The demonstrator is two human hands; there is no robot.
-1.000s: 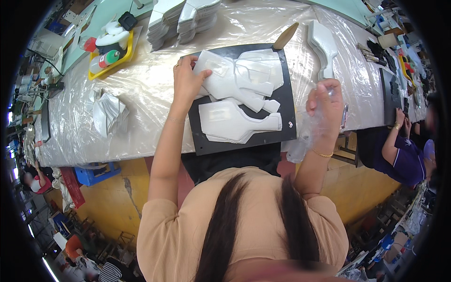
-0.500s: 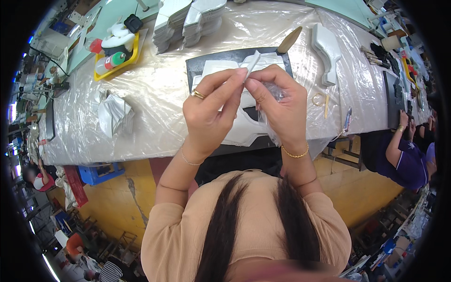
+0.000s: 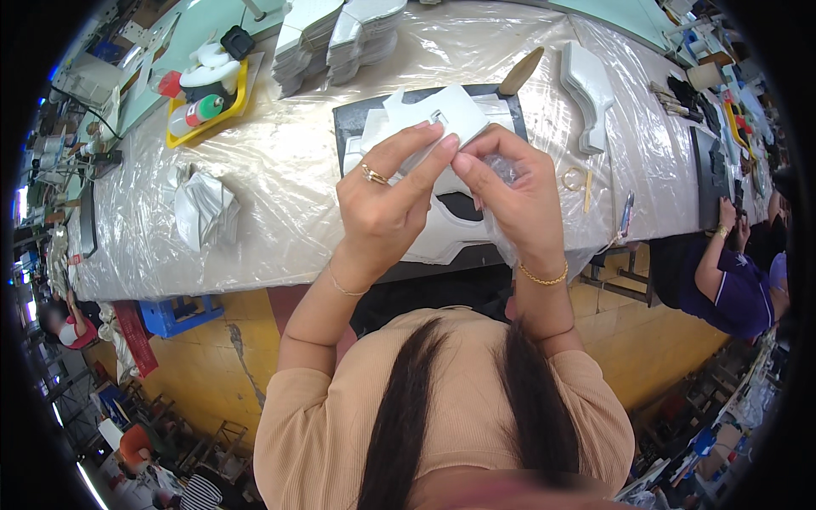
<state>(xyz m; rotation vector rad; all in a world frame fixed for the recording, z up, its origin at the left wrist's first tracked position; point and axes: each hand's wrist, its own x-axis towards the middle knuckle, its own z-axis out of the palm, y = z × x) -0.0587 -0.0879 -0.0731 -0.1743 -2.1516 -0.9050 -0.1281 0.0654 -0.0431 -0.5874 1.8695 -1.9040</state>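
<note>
white cut piece [image 3: 442, 119]: raised above the dark board [image 3: 357, 127] on the counter [image 3: 280, 187]
left hand [image 3: 382, 200]: pinches its lower edge
right hand [image 3: 510, 191]: pinches it just beside, fingertips nearly meeting

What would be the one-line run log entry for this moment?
left hand: pinches white cut piece | right hand: pinches same piece, clear film | below: black board

Centre: my left hand [image 3: 382, 204] and right hand [image 3: 514, 200] meet above the mat [image 3: 357, 127], pinching a cut sheet piece [image 3: 446, 115] between them.
Left: crumpled wrap [image 3: 204, 208] on the table [image 3: 280, 170]; tray [image 3: 204, 98] behind it.
Behind: stacked pieces [image 3: 340, 34].
Right: curved piece [image 3: 591, 89].
</note>
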